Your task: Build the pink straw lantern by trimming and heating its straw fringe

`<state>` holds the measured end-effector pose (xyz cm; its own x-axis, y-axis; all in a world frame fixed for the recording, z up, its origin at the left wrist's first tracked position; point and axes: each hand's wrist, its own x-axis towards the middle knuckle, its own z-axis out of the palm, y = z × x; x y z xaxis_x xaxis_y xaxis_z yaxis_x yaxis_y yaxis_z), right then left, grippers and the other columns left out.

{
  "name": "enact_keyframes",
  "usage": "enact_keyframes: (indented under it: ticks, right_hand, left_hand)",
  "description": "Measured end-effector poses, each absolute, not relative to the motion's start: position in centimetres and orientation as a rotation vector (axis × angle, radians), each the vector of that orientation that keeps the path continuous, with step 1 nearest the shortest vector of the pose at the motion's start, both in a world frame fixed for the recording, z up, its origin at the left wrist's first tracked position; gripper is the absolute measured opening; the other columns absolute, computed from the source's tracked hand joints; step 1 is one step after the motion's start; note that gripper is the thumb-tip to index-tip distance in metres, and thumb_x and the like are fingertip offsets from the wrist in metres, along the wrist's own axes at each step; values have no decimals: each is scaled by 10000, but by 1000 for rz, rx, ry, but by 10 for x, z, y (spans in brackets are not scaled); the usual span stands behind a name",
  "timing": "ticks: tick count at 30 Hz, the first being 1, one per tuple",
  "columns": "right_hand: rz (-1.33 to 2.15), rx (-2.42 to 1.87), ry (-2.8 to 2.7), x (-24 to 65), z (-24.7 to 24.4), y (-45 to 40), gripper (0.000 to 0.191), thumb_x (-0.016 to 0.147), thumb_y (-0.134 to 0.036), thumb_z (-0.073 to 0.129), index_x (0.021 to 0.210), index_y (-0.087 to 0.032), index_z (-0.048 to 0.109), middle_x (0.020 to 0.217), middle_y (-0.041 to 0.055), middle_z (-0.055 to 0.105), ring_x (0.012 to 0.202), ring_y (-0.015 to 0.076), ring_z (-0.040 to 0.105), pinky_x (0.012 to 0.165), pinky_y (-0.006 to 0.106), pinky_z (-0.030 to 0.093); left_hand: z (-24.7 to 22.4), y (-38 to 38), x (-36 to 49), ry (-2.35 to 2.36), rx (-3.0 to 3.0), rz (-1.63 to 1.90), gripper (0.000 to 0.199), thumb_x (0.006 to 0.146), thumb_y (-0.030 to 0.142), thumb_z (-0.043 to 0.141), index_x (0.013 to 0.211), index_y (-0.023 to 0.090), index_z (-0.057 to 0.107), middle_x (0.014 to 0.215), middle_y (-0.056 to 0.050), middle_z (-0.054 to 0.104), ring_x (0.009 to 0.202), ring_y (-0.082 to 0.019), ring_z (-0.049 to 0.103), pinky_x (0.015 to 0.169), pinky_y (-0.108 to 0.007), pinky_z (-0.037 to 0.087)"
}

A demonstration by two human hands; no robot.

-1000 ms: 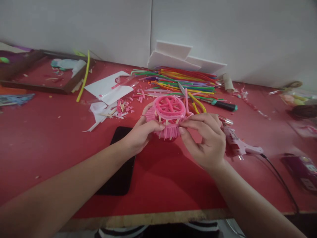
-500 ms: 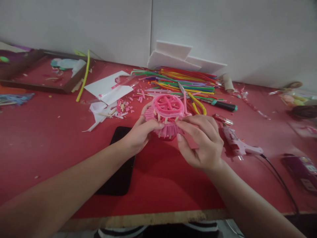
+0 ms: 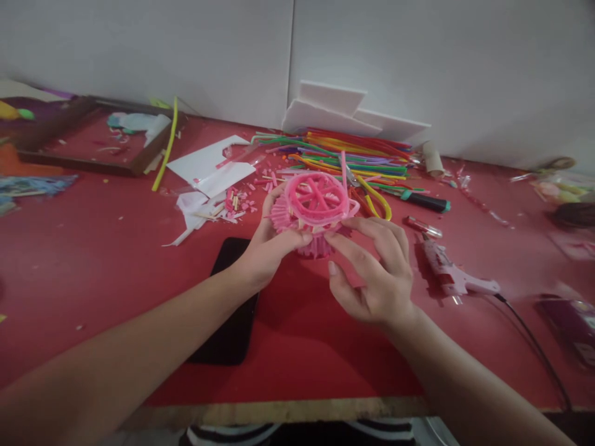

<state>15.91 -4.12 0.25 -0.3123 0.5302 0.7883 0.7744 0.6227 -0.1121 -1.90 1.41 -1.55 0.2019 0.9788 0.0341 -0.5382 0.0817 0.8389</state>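
Observation:
A small pink craft piece (image 3: 317, 197) is held above the table, made of fuzzy pipe cleaners with a spoked ring on top and a pleated skirt around it. A loose pink pipe cleaner end (image 3: 344, 168) sticks up at its right side. My left hand (image 3: 272, 248) is closed around the piece's left side, thumb in front and fingers mostly hidden behind. Against the front right my right hand (image 3: 374, 263) rests its index and middle fingertips, while its thumb stands apart below. Short pale sticks partly show under the ring.
Behind lie colourful pipe cleaners (image 3: 362, 152) and yellow-handled scissors (image 3: 376, 199). A pink glue gun (image 3: 453, 272) with a cord is at right, near a black cutter (image 3: 425, 201). A black phone (image 3: 227, 328) lies under my left forearm; pink scraps (image 3: 238, 203) and white paper (image 3: 214, 170) are at left.
The pink piece has tipped so its spoked top faces me more and the sticks beneath show less. My right fingertips have shifted slightly left and down along it.

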Motion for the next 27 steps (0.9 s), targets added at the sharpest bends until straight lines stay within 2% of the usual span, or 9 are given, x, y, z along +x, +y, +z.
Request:
enact_keyframes:
  ticks: [6,11,16,19,24,27]
  right_hand:
    - [-378,-1043,-1991,157,3,-42,318,874,-192,662,1188,-222,699,1233,133,664,1121,317,632,1004,520,534]
    - [-365,-1041,-1994,157,0,-41,391,859,-201,683,1248,-232,679,1284,138,660,1143,333,624,1011,536,525]
    - [-334,-1042,-1962,156,-1,-41,464,829,-188,692,1282,-289,680,1288,111,663,1150,333,635,1013,549,520]
    - [-304,-1020,-1961,158,-1,-41,444,836,-187,685,1269,-286,688,1290,109,662,1149,330,641,1007,549,522]
    - [-133,-972,-1892,167,-4,-37,450,920,-201,603,1362,-285,624,1211,86,733,1123,309,692,996,547,519]
    - [-14,-988,-1761,173,-8,-32,424,945,-183,617,1359,-273,608,1133,69,765,1047,287,743,955,538,548]
  left_hand:
    - [-20,16,-19,619,920,1306,756,578,133,860,1255,336,591,1188,21,716,1055,-203,671,921,-333,539]
    - [-19,13,-19,622,895,1287,709,673,148,844,1304,350,591,1059,36,741,961,-187,686,917,-345,550]
    - [-20,11,-21,660,867,1288,794,646,141,854,1356,350,568,931,52,732,994,-217,711,942,-382,555]
    - [-21,11,-21,672,887,1273,789,651,148,841,1365,340,565,997,27,747,978,-225,719,914,-388,562]
    - [-21,14,-21,652,871,1279,778,641,138,828,1339,338,548,1150,3,732,1125,-235,689,970,-384,548]
    - [-21,15,-21,651,877,1234,750,611,122,849,1260,322,531,1108,26,713,978,-171,684,860,-308,552]
